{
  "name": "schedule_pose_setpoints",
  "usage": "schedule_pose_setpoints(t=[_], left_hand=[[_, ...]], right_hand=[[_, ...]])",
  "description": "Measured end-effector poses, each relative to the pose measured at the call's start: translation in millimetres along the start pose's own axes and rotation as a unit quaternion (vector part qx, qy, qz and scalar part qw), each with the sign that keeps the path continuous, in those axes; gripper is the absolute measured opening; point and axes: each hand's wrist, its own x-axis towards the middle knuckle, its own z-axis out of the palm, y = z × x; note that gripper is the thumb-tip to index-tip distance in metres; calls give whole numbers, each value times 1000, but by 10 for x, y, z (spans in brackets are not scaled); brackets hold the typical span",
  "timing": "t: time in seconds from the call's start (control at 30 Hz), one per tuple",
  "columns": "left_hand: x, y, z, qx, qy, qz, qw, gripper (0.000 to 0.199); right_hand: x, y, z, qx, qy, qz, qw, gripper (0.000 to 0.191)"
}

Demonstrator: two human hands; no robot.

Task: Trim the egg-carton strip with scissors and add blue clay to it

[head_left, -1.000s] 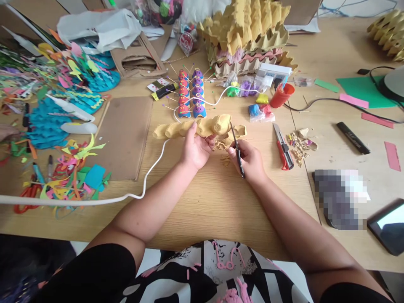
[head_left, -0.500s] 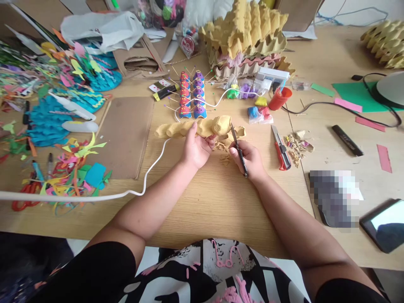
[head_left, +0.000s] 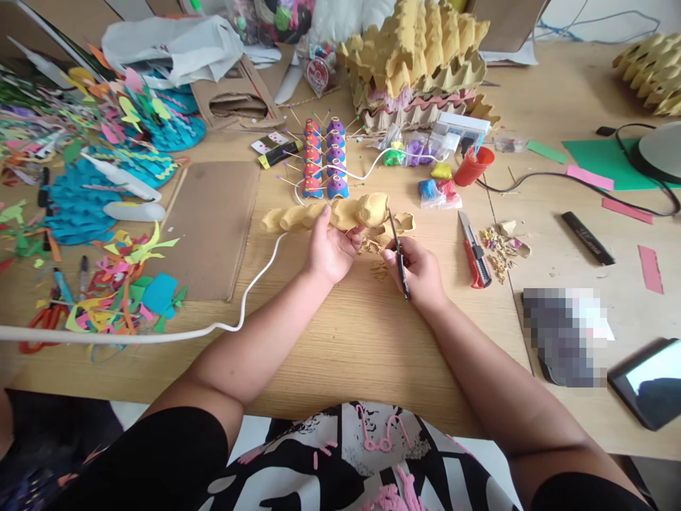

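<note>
My left hand (head_left: 334, 248) is closed on a yellow egg-carton strip (head_left: 287, 218), thumb on top and fingers beneath. The strip lies sideways, its cups facing down, with a rounded cup at its right end. My right hand (head_left: 423, 273) grips black-handled scissors (head_left: 402, 266), seen nearly edge-on. Their blades point up at the right end of the strip; whether they touch it I cannot tell. A cut carton piece (head_left: 406, 223) lies just behind the blades. Small carton trimmings (head_left: 374, 245) are on the table under the strip.
Painted carton rows stuck with pins (head_left: 337, 160) stand behind the strip. A red utility knife (head_left: 474, 252) and scraps (head_left: 505, 248) lie right of my right hand. A white cable (head_left: 250, 284) crosses at left, near a cardboard sheet (head_left: 205, 234). Egg trays (head_left: 415, 64) are stacked at the back.
The scissors have turned slightly, their handle end shifting a little left. My left hand and the egg-carton strip stay almost in place.
</note>
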Motion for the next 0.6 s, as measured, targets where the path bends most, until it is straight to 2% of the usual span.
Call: schedule_pose_setpoints(t=[0.43,0.5,0.6], left_hand=[[-76,-5,55,54,-14,8,998,16],[-84,-5,50,66,-24,9,998,18],[-94,-16,38,77,-42,13,996,32]], right_hand=[[-44,-120,-27,-100,31,53,993,49],[-41,-130,-37,-129,38,56,989,51],[-28,-139,-47,-171,49,58,982,53]])
